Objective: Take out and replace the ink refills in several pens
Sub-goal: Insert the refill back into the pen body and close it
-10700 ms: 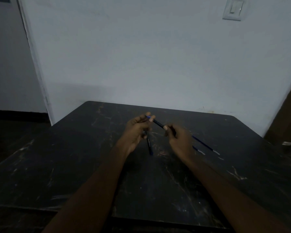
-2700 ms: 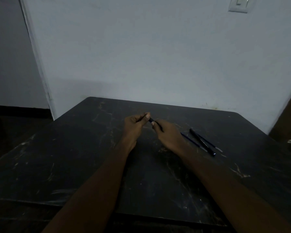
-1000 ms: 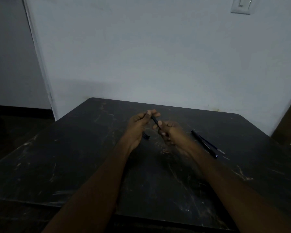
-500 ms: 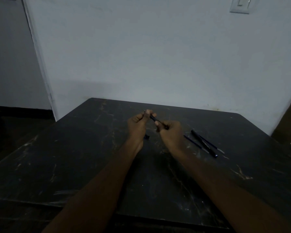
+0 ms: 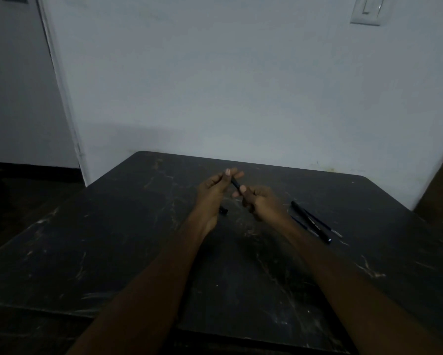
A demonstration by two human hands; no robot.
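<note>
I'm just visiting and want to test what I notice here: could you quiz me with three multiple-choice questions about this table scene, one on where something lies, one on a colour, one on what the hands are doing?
1. Where does the long black pen lying flat on the table rest?
A. beside the right forearm
B. at the left edge
C. on the floor

2. What colour is the scratched tabletop?
A. white
B. black
C. red

3. What are the two hands doing?
A. resting flat
B. gripping one short dark pen barrel between them
C. pressing the wall switch

Answers: 1 A, it lies just to the right of that forearm. 2 B, the surface is black with pale scuffs. 3 B, the left hand and right hand each pinch an end of the barrel above the table.
</note>
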